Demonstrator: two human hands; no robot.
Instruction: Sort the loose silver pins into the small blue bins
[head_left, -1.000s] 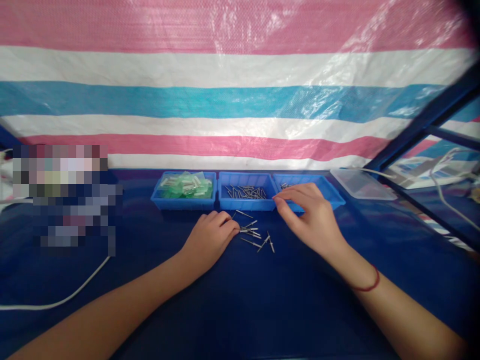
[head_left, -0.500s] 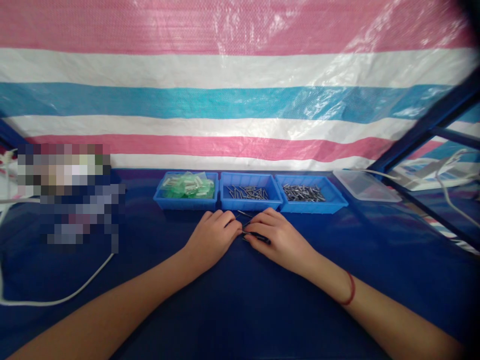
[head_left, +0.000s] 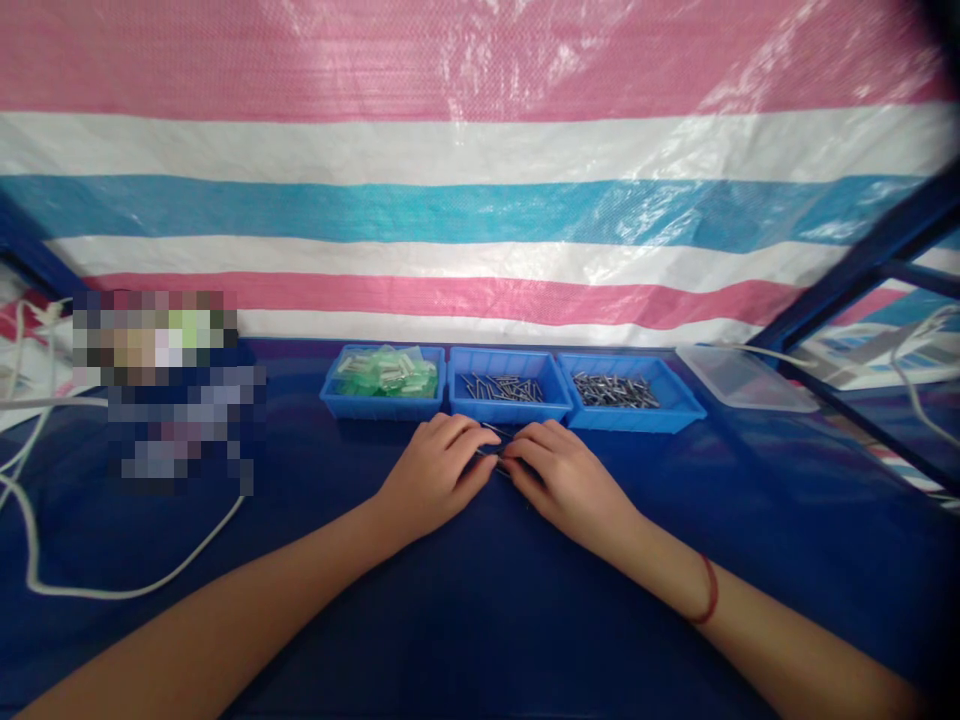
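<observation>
- The left hand (head_left: 439, 470) and right hand (head_left: 566, 480) lie knuckles-up on the counter (head_left: 480, 620), just in front of the middle tray (head_left: 510, 385), fingertips meeting
- Both are curled narrow over the loose pins (head_left: 496, 456); the pins are thin and lie flat on the cloth, so the fingers likely work low. Whether either hand pinches one I cannot tell
- The middle tray holds more such pins; the left tray (head_left: 386, 380) beside it holds green bagged parts, and the right tray (head_left: 630, 390) shorter metal pieces, sorted by kind and within reach
- A clear lid (head_left: 742, 380) lies further right of the middle tray
- A white cable (head_left: 112, 585) trails well to its left
</observation>
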